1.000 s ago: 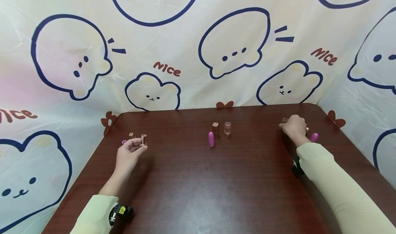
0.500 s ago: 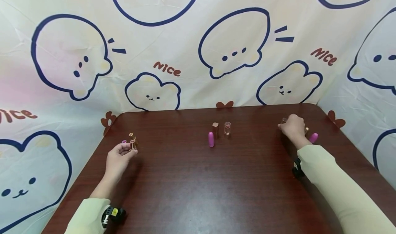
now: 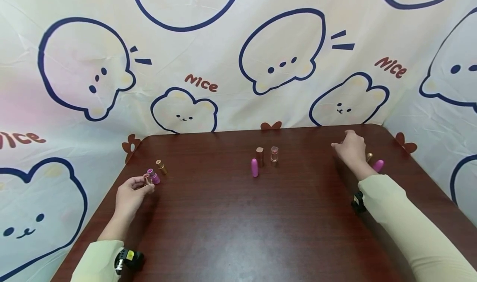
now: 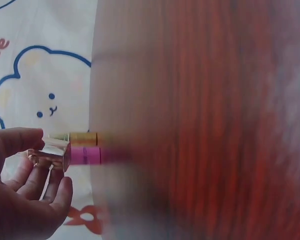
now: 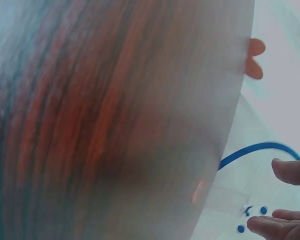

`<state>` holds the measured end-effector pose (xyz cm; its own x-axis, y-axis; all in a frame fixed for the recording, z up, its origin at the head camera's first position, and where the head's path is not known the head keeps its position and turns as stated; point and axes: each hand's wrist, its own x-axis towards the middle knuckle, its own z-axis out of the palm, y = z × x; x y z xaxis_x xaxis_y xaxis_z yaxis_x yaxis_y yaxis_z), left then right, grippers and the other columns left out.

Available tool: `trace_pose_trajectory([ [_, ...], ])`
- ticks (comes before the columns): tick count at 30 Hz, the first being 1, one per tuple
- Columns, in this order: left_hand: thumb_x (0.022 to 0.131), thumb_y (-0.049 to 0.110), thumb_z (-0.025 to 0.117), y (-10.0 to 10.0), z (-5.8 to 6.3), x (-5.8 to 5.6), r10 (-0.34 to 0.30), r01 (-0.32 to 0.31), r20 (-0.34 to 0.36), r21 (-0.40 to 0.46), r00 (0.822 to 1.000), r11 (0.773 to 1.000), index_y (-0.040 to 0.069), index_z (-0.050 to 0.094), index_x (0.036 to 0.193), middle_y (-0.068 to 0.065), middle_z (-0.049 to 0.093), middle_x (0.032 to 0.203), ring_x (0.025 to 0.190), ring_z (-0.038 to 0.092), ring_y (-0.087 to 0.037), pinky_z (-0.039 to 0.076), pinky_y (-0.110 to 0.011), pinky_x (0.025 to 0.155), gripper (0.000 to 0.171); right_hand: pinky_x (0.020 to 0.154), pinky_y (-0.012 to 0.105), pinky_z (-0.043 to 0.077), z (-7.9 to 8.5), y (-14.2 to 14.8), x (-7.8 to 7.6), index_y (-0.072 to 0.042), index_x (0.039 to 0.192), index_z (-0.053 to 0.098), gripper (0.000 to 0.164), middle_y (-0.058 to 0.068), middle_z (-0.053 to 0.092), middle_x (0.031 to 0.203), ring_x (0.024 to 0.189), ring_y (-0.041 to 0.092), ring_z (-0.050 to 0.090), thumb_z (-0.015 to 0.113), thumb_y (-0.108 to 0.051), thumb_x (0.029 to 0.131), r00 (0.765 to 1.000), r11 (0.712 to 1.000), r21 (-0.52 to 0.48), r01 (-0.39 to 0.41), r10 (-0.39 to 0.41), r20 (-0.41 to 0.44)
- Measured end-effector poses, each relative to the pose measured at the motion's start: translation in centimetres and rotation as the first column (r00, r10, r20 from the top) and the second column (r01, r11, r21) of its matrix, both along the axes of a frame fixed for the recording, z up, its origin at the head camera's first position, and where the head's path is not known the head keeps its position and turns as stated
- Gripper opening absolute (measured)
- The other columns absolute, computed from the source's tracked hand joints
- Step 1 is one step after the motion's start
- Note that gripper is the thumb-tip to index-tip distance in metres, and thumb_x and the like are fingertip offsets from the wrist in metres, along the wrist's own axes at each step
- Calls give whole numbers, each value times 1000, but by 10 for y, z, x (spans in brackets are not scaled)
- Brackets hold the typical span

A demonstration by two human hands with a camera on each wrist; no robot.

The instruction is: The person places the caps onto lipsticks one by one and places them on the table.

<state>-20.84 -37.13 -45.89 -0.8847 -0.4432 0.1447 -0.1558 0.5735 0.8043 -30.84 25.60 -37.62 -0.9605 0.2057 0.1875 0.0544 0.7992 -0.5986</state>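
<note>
In the head view my left hand [image 3: 128, 195] is at the table's left side, pinching a small shiny rose-gold lipstick tube [image 3: 147, 179] upright between thumb and fingers. Close beyond it stand a purple lipstick tube [image 3: 153, 176] and a gold lipstick tube [image 3: 161, 166]. From the left wrist, the held tube [image 4: 55, 150] overlaps the purple one [image 4: 86, 155]. At the far right my right hand [image 3: 351, 149] has thumb and fingers spread apart. In the right wrist view a clear piece with a pinkish end [image 5: 198, 191] stands near those fingers, touching nothing of the hand [image 5: 290, 200].
Mid-table stand a purple bullet-shaped piece [image 3: 254, 168], a brown-pink piece [image 3: 259, 156] and a clear piece [image 3: 274, 154]. Beside my right wrist are a gold piece [image 3: 369, 157] and a purple rounded piece [image 3: 378, 165]. A printed cloth [image 3: 231, 58] rises behind the dark wooden table [image 3: 238, 224].
My left hand has moved left and nearer with the rose-gold tube, uncovering the purple and gold tubes. My right hand has shifted slightly and its fingers have spread.
</note>
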Motion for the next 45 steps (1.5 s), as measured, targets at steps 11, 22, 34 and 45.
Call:
trace_pose_trajectory([
  [11,73,42,67,-29,-14,-10,42,-38,60,-67,997,997,13,53,105,-5,57,101,83,54,-11,44,-18,57,46,82,54,38,12,-33,4,8,126,36,63,29,45,119,105,44,42,66,-21,79,996,997,-24,-74,73,-45],
  [22,74,41,68,-34,-12,-17,57,-46,113,-93,992,995,11,55,104,-6,59,98,87,50,-14,41,-25,63,44,83,43,43,16,-77,8,-1,122,47,56,18,54,114,102,29,53,69,-26,77,955,944,-150,-295,296,-12],
  [34,77,17,68,15,46,13,12,-15,183,15,983,1000,0,53,107,-14,60,95,80,52,-15,42,-24,59,37,82,40,44,4,-104,13,-5,118,51,50,13,57,110,100,25,54,69,-27,76,895,885,-162,-437,445,21],
  [45,77,14,67,17,43,11,40,-48,184,41,982,998,-3,55,104,-19,59,95,83,53,-23,43,-31,62,34,79,39,45,-5,-120,5,-5,114,54,47,11,58,108,98,24,55,69,-26,76,870,870,-176,-461,482,103],
])
